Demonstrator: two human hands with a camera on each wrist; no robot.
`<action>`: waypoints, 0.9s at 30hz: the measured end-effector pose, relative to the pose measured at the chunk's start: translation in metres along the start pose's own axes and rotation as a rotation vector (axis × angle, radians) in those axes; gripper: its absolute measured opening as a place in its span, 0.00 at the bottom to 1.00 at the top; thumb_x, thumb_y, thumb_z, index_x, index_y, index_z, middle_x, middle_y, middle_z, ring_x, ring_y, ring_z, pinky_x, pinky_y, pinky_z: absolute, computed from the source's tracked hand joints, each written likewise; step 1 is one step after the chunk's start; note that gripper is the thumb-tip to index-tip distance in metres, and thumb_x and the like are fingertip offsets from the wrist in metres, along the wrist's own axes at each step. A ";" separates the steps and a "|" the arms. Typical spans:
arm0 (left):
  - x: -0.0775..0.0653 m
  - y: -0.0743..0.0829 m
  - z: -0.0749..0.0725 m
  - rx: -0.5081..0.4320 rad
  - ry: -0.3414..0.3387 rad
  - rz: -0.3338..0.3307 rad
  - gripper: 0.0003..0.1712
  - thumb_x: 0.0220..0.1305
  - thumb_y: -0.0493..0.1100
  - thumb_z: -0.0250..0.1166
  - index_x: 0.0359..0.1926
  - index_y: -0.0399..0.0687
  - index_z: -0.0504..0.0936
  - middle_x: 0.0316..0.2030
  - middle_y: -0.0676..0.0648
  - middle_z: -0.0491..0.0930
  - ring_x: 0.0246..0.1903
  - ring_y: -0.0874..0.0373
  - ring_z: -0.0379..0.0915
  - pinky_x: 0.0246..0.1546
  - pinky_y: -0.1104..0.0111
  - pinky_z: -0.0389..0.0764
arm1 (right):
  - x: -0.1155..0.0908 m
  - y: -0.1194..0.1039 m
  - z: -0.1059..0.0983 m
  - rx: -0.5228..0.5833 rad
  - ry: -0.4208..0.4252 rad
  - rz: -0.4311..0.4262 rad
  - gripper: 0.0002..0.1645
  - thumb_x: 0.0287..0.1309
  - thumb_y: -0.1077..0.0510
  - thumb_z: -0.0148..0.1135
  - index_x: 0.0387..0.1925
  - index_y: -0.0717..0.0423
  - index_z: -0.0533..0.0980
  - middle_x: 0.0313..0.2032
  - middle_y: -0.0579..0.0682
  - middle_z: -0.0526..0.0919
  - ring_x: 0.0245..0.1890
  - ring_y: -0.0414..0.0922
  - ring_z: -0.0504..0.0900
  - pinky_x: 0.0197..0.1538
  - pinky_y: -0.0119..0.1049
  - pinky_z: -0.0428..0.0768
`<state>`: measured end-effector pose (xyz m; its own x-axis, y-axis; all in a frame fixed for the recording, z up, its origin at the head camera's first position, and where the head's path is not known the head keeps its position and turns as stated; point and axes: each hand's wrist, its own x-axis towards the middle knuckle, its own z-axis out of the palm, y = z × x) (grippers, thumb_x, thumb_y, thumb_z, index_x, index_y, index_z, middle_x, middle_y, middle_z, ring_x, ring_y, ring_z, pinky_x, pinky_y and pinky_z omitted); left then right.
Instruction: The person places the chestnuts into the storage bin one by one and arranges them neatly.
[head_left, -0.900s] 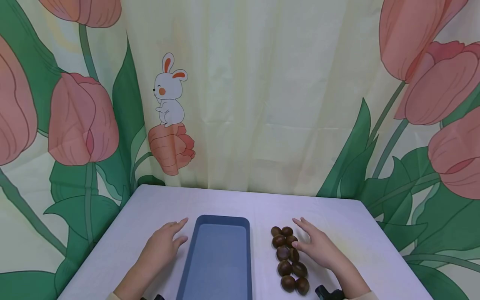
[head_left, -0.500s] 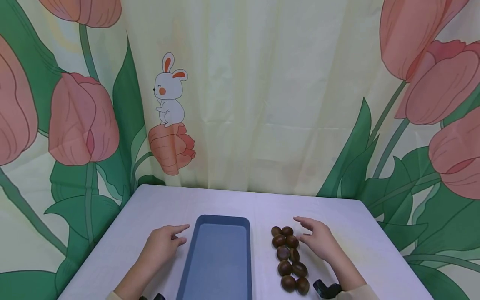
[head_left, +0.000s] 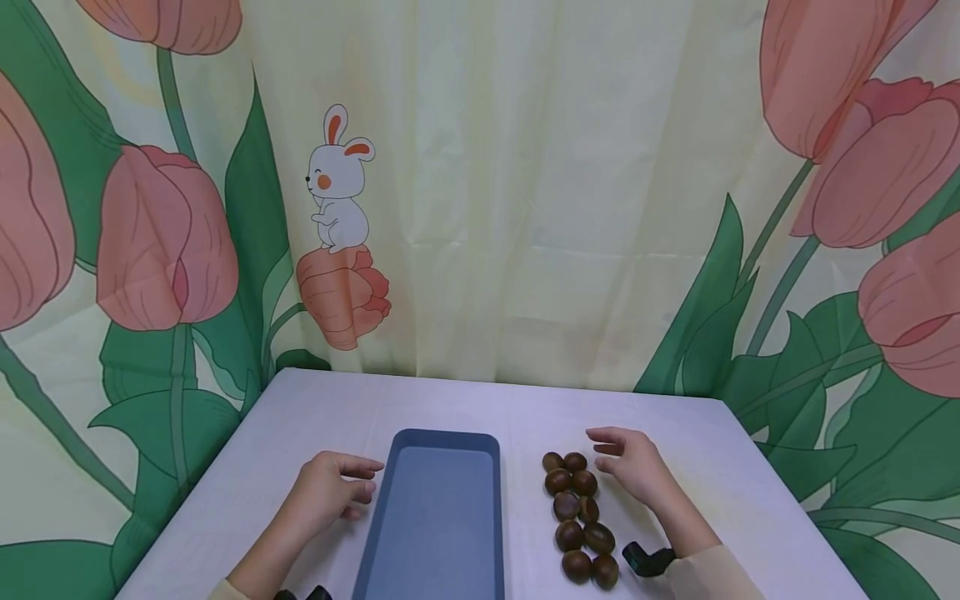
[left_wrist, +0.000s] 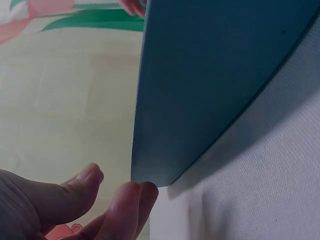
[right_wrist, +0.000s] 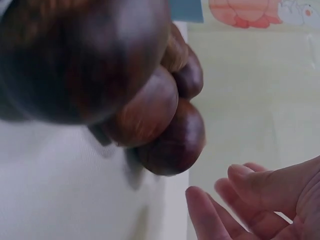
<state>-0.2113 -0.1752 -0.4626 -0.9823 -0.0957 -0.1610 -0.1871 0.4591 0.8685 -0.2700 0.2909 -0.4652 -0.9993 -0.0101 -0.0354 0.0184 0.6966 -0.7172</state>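
Note:
A blue-grey rectangular tray (head_left: 448, 517) lies on the table with nothing in it. To its right, several glossy brown chestnuts (head_left: 568, 535) form two rough columns. My left hand (head_left: 324, 492) is beside the tray's left edge, its relaxed fingers pointing at the rim and holding nothing. In the left wrist view, the fingertips (left_wrist: 125, 200) overlap the far corner of the tray's side wall (left_wrist: 200, 90). Just right of the far chestnuts, my right hand (head_left: 637, 468) hovers with loosely bent, empty fingers. The right wrist view shows chestnuts (right_wrist: 175, 142) up close, apart from the fingers.
A white cloth covers the table (head_left: 517, 408). Behind it hangs a curtain (head_left: 510, 208) printed with tulips and a rabbit. A black wrist device (head_left: 647, 560) sits below the right wrist, close to the near chestnuts.
My left hand's fingers have turned and moved slightly right, nearer the tray's edge. The right hand has drawn back a little from the chestnuts, its fingers bending more. Tray and chestnuts stay put.

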 end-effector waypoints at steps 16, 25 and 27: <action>0.008 0.000 0.006 -0.006 -0.063 -0.063 0.15 0.59 0.25 0.75 0.46 0.41 0.94 0.42 0.45 0.89 0.31 0.58 0.84 0.27 0.64 0.89 | 0.021 0.006 0.005 0.090 -0.089 0.062 0.24 0.61 0.74 0.69 0.58 0.60 0.85 0.55 0.59 0.89 0.53 0.53 0.89 0.53 0.46 0.92; 0.008 -0.002 0.009 -0.025 -0.067 -0.079 0.16 0.59 0.25 0.75 0.46 0.41 0.94 0.41 0.44 0.88 0.29 0.57 0.83 0.26 0.64 0.89 | 0.031 0.010 0.008 0.090 -0.147 0.055 0.24 0.59 0.76 0.69 0.56 0.60 0.86 0.52 0.57 0.91 0.51 0.51 0.90 0.54 0.47 0.91; 0.008 -0.003 0.009 -0.032 -0.067 -0.079 0.16 0.59 0.24 0.75 0.46 0.41 0.94 0.41 0.44 0.88 0.29 0.56 0.83 0.26 0.64 0.90 | 0.033 0.011 0.009 0.086 -0.155 0.052 0.23 0.59 0.77 0.69 0.55 0.59 0.87 0.50 0.55 0.91 0.50 0.50 0.90 0.55 0.46 0.91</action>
<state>-0.2186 -0.1689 -0.4706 -0.9630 -0.0712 -0.2598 -0.2650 0.4240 0.8660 -0.3025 0.2920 -0.4804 -0.9803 -0.0905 -0.1757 0.0791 0.6349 -0.7685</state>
